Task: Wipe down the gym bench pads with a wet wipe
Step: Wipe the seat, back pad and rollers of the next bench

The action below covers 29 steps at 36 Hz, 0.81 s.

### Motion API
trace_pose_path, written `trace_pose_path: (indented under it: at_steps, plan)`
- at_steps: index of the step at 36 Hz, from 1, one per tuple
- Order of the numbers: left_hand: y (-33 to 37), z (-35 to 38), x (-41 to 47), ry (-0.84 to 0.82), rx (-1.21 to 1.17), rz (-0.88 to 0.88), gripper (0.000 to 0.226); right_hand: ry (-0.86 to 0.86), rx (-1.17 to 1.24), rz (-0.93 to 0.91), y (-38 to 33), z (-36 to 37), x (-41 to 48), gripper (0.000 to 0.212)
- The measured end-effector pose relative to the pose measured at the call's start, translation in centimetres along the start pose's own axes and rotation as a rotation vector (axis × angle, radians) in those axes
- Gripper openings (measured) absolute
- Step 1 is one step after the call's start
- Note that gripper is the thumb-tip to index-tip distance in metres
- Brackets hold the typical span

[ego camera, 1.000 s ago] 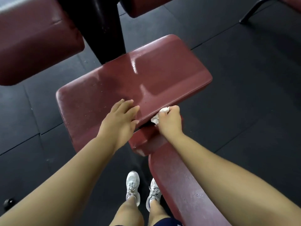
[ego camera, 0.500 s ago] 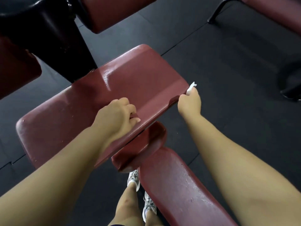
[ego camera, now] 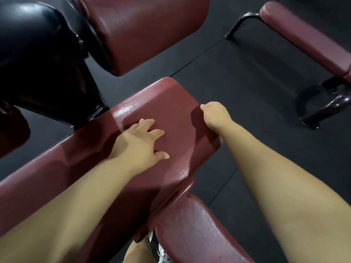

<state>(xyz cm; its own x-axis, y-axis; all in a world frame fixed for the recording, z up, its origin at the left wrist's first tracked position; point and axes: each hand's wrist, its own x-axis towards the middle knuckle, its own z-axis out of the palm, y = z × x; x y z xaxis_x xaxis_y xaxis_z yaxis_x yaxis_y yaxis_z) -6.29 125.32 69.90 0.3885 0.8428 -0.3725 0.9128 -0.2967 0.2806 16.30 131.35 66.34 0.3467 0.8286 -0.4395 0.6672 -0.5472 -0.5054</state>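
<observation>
The dark red bench pad (ego camera: 176, 99) slants across the middle, its surface shiny with moisture. My left hand (ego camera: 138, 145) rests flat on top of it, fingers spread. At the pad's right edge, my right hand (ego camera: 216, 114) is curled over the side, knuckles up and fingertips out of sight below the rim. The wet wipe it held a moment ago is hidden under that hand. A second dark red seat pad (ego camera: 199, 232) lies just below, near my legs.
A thick red pad (ego camera: 144, 29) and a black machine frame (ego camera: 38, 54) stand at the upper left. Another red bench (ego camera: 303, 35) with black tube legs (ego camera: 326, 109) stands at the right. Black rubber floor (ego camera: 256, 82) lies between them.
My right hand slid with the wipe along the pad's edge toward its far corner. My left hand uncurled from the near edge and now lies flat on top. The camera moved closer.
</observation>
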Motion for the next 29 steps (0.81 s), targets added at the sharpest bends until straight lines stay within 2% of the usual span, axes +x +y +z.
trace_pose_path:
  at_steps: [3, 6, 11, 12, 15, 23, 29]
  plan:
    - [-0.6, 0.0, 0.0, 0.027, -0.031, 0.039, 0.066, -0.009, 0.049, -0.051, -3.4, 0.2, 1.1, 0.031]
    - [-1.7, 0.0, 0.1, 0.055, -0.066, 0.072, 0.061, -0.036, 0.129, -0.077, -4.9, 0.0, 1.5, 0.017]
    - [-3.6, 0.0, -0.4, 0.212, -0.058, 0.054, 0.057, 0.124, 0.03, -0.138, -2.4, 1.2, 2.1, 0.017]
    - [-3.8, 0.1, -0.6, 0.224, -0.041, 0.024, 0.057, 0.157, -0.001, -0.167, -1.8, 1.4, 1.9, 0.023]
    - [-4.4, 0.2, -1.0, 0.225, -0.021, -0.006, 0.059, 0.2, -0.116, -0.236, -1.4, 1.3, 1.5, 0.035]
    - [-5.2, 0.7, -1.2, 0.191, -0.065, 0.034, 0.061, 0.118, -0.158, -0.226, -7.5, 2.9, 5.3, 0.038]
    - [-5.6, -0.2, -1.0, 0.106, -0.08, 0.049, 0.065, 0.081, -0.196, -0.333, -11.0, 4.8, 6.8, 0.025]
